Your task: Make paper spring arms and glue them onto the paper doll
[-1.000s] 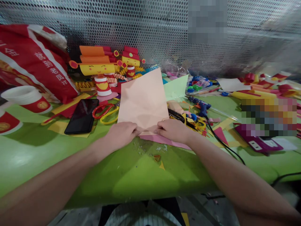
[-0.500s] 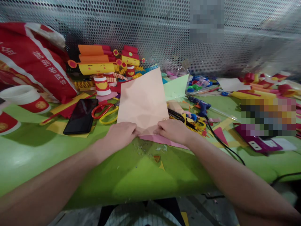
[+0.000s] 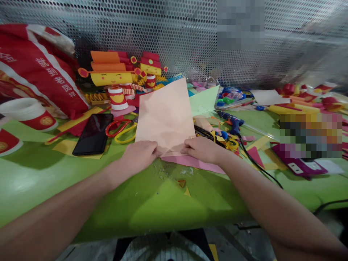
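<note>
A peach-coloured sheet of paper (image 3: 164, 112) slants up away from me, its near edge low over the green table. My left hand (image 3: 144, 152) pinches the near left part of that edge with curled fingers. At the near right part, my right hand (image 3: 199, 148) is closed on the same edge, with a narrow fold line between the hands. Beneath lies a pink sheet (image 3: 193, 164), partly covered by the peach paper and my right hand. A pale green sheet (image 3: 205, 101) sticks out behind on the right.
Left of the paper lie red-handled scissors (image 3: 116, 127), yellow-handled scissors (image 3: 126, 134) and a black phone (image 3: 94, 134). Paper-cup figures (image 3: 118, 98) stand behind. On the right are a blue glue gun (image 3: 231, 121), its black cord and a purple power strip (image 3: 297, 163).
My right hand has shifted slightly right along the near edge of the peach paper. My left hand and the sheet look nearly unmoved.
</note>
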`<control>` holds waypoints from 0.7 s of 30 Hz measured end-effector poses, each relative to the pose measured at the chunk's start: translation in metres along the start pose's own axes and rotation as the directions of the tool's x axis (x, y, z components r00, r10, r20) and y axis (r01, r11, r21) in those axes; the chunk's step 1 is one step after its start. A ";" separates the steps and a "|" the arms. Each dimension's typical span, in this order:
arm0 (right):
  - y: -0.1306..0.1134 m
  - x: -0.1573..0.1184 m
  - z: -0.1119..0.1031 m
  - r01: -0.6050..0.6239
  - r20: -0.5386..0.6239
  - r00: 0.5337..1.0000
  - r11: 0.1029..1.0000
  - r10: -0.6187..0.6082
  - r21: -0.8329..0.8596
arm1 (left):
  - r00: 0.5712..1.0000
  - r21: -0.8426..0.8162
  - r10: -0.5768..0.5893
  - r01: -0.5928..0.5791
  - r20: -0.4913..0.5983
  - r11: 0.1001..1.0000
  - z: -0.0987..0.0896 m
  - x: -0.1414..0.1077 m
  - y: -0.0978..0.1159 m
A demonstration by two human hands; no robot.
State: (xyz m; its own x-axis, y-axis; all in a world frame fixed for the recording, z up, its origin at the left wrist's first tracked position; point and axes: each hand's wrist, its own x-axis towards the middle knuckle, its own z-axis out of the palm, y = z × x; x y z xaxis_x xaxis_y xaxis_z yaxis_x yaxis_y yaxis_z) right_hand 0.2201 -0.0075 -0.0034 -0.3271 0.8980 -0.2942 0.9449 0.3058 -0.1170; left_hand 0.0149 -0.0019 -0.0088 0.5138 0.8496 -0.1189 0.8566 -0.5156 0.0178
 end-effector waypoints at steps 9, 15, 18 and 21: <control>-0.001 0.001 -0.001 -0.012 0.021 1.000 0.998 0.013 -0.064 | 1.000 0.018 -0.013 0.013 0.001 1.000 0.001 0.001 0.000; -0.003 0.001 -0.001 -0.028 0.024 0.999 0.999 0.029 -0.041 | 1.000 0.007 -0.010 0.010 0.009 1.000 0.002 0.004 -0.002; -0.003 0.001 -0.001 -0.030 0.021 0.999 0.999 0.031 -0.040 | 1.000 0.005 -0.007 0.007 0.006 1.000 0.003 0.005 -0.002; -0.003 0.001 0.000 -0.030 0.008 1.000 0.999 0.030 -0.045 | 1.000 0.008 0.002 -0.002 0.006 1.000 0.004 0.006 -0.002</control>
State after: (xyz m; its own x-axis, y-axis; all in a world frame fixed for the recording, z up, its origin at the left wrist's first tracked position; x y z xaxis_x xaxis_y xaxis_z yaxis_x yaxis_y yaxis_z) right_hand 0.2169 -0.0077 -0.0031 -0.2983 0.9043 -0.3053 0.9540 0.2925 -0.0658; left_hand 0.0157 0.0038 -0.0130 0.5156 0.8477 -0.1246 0.8550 -0.5186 0.0100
